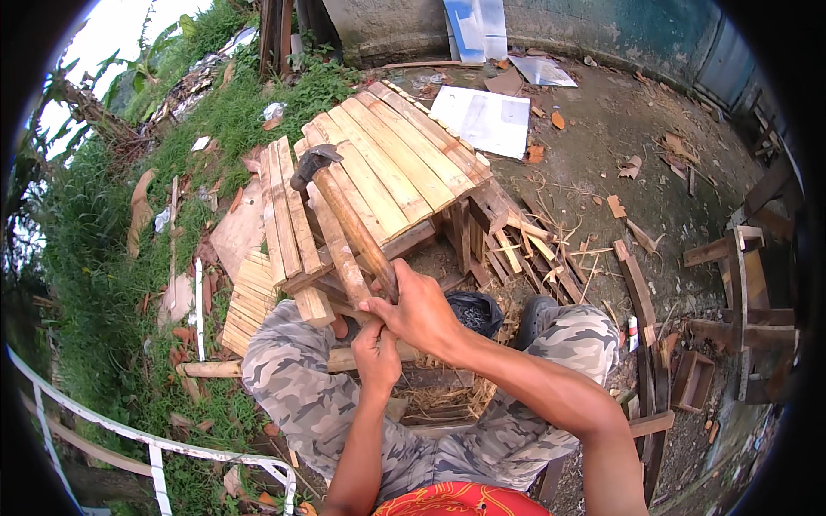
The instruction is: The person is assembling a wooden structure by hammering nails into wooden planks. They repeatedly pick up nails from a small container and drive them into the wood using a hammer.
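My right hand [419, 311] is closed round the lower end of the wooden handle of a claw hammer [354, 225]. The hammer's dark head lies over the near left part of a slatted wooden bench top [391, 163]. Beside the handle runs a narrow wooden slat [338, 249], its near end at my right thumb. Just below, my left hand [377, 357] is closed and touches the right one; what its fingers hold, if anything, is hidden. Two more slats [286, 206] lie along the left side of the bench top.
A bundle of thin strips [249, 301] lies left of my knee. A black plastic bag [476, 314] sits between my legs. Scrap wood [538, 258] litters the ground to the right, near a wooden frame [740, 288]. A white metal rail [155, 447] curves at lower left.
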Available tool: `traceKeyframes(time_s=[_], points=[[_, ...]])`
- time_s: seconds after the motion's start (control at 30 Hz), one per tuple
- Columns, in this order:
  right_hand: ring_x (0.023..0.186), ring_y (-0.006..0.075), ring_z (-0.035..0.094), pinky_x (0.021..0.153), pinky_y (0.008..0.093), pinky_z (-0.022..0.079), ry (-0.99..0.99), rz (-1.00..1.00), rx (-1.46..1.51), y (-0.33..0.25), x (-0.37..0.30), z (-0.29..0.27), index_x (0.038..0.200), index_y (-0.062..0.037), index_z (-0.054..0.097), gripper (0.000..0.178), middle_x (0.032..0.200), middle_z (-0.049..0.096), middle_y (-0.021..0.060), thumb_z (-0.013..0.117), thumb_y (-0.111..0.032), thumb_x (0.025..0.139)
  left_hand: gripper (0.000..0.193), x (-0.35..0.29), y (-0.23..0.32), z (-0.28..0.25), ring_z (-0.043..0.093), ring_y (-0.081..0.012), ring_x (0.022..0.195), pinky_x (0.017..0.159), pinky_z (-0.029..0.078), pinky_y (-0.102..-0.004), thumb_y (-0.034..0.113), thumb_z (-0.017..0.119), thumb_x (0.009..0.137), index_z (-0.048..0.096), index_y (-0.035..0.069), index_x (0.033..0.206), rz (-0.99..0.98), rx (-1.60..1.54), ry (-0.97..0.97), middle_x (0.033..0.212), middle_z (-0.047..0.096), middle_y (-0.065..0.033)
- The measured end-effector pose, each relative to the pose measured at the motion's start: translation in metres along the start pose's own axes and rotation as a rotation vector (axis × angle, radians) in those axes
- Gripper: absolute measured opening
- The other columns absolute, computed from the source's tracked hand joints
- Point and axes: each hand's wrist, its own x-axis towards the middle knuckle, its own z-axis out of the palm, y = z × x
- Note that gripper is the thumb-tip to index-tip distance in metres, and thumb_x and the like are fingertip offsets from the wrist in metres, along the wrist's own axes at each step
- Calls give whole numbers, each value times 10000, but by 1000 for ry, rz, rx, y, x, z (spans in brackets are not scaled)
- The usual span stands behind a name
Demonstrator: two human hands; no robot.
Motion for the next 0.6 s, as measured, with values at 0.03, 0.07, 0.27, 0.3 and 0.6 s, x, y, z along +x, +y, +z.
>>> traceKeyframes(time_s=[0.03,0.07,0.27,0.3,0.6], points=[[777,440,671,683,478,532,-1,37,18,0,4,0,972,69,508,449,811,648,257,820,-225,840,166,-3,3,-2,670,-230,779,745,507,-347,68,585,920,689,-60,939,1,23,-43,847,706,-166],[781,432,676,683,474,532,-1,72,34,0,6,-2,962,66,514,442,808,653,248,819,-233,845,151,-7,5,-3,667,-252,753,738,508,-359,58,597,895,691,-58,921,3,45,-85,824,698,-168],[608,209,647,601,373,522,155,54,9,-1,19,-1,980,26,594,431,739,677,149,838,-306,854,325,-41,-4,4,696,-400,890,821,532,-469,280,615,877,735,-7,972,-147,529,-740,919,715,-229],[602,203,638,596,369,517,157,73,13,-1,20,-2,970,25,596,428,736,675,147,840,-307,852,378,-45,-6,4,698,-412,930,847,533,-484,341,611,886,746,9,1005,-239,698,-912,944,719,-237],[587,145,566,578,347,482,174,144,21,-4,24,-12,914,3,605,397,677,622,85,818,-329,868,522,33,24,-19,702,-208,946,865,543,-342,407,510,1067,626,-77,1228,-414,-295,-57,1081,733,-143]])
